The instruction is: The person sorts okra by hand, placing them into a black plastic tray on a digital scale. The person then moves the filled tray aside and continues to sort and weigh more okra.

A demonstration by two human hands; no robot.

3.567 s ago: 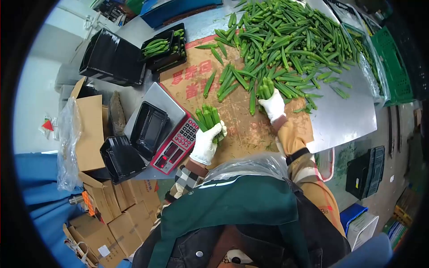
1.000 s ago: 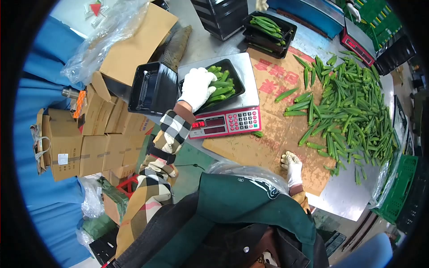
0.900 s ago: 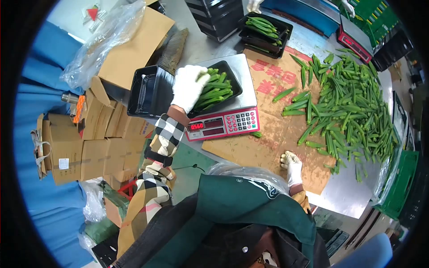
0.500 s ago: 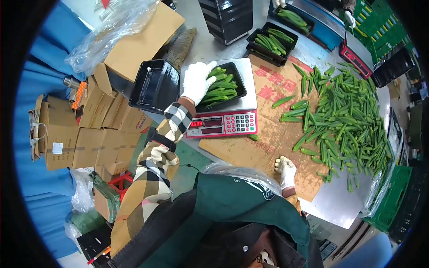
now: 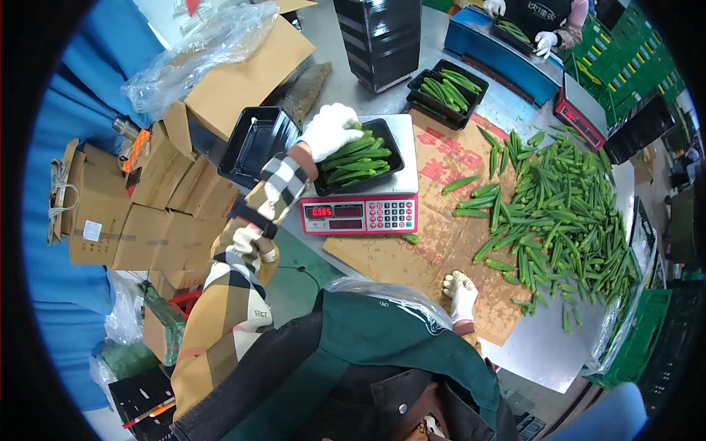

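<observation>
My left hand (image 5: 331, 132), in a white glove, is over the upper left edge of a black tray (image 5: 397, 159) of okra, its curled fingers at the tip of one pod (image 5: 356, 126). The tray rests on the steel plate of a red-framed scale (image 5: 360, 214) with lit red digits. My right hand (image 5: 461, 295), gloved too, lies on the flattened cardboard (image 5: 397, 257) near the table's front edge. Its fingers are bent and nothing shows in them. Right of the cardboard's middle spreads a big heap of loose okra (image 5: 566, 220).
Empty black trays (image 5: 257, 143) stand left of the scale, beside an open carton (image 5: 246, 73). Behind are a tall stack of black trays (image 5: 379, 44) and filled okra trays (image 5: 448, 92). Across the table, a co-worker (image 5: 540, 18) holds a tray near a second scale (image 5: 581, 114).
The view has shifted, showing more of the co-worker. My left hand has moved from lying flat on the okra to curled fingers at the tray's upper left. The scale's digits have changed.
</observation>
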